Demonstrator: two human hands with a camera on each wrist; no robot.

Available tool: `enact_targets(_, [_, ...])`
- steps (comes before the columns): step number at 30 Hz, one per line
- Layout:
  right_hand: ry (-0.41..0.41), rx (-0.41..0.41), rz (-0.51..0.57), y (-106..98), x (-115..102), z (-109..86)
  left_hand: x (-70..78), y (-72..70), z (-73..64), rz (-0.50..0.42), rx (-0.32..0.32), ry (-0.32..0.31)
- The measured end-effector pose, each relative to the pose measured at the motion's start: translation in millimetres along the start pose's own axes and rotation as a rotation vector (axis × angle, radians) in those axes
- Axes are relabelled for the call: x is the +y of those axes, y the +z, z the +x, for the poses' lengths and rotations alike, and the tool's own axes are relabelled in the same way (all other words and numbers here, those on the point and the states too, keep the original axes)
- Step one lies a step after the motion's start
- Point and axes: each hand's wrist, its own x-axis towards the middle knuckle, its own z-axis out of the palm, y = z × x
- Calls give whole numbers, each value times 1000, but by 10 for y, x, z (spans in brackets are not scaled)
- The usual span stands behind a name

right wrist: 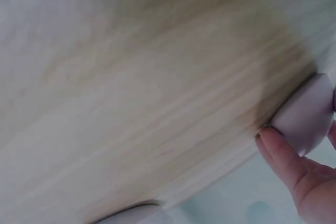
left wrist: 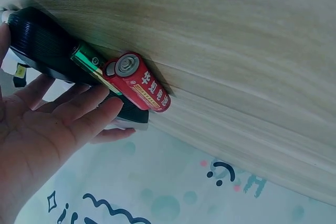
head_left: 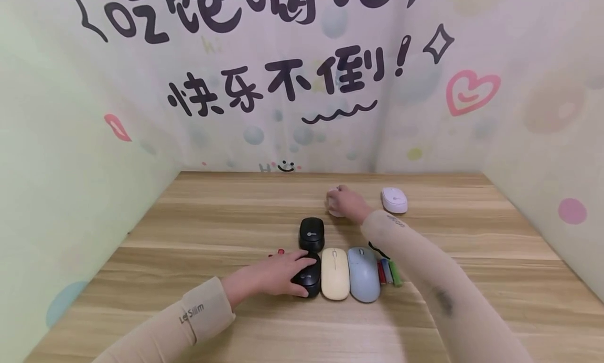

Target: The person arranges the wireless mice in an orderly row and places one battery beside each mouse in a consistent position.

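Pale mouse (right wrist: 305, 114) toward the back of the desk (head_left: 226, 211), left of the white mouse (head_left: 394, 200). Right grip (head_left: 346, 201) pinches it between thumb and fingers; I'd hold it level, clear of the rear black mouse (head_left: 312, 234). Left grip (head_left: 276, 275) unclenched, fingers spread on the front black mouse (head_left: 310, 280); light touch avoids nudging the cream mouse (head_left: 335, 279).

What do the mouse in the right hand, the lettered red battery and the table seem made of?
Mouse: probably plastic, satin finish; its pale shell is smooth, softly shaded.
Red battery: metal at the shiny grey end; the printed red jacket may be plastic film.
Table: wood or wood-look laminate, low sheen; the grain doesn't settle which.
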Motion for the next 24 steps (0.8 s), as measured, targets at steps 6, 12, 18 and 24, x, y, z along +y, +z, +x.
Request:
enact_targets(6, [-3,13,16,44,60,77,8,3,-7,-3,2,-7])
enact_targets(12, [-10,20,10,60,84,102,4,4,-6,-6,2,-16])
enact_targets(18, [26,19,28,66,89,108,3,-11,-6,-22,9,-11])
enact_targets(24, [119,56,114,-83,53,39,12,-16,-3,-32,4,-6])
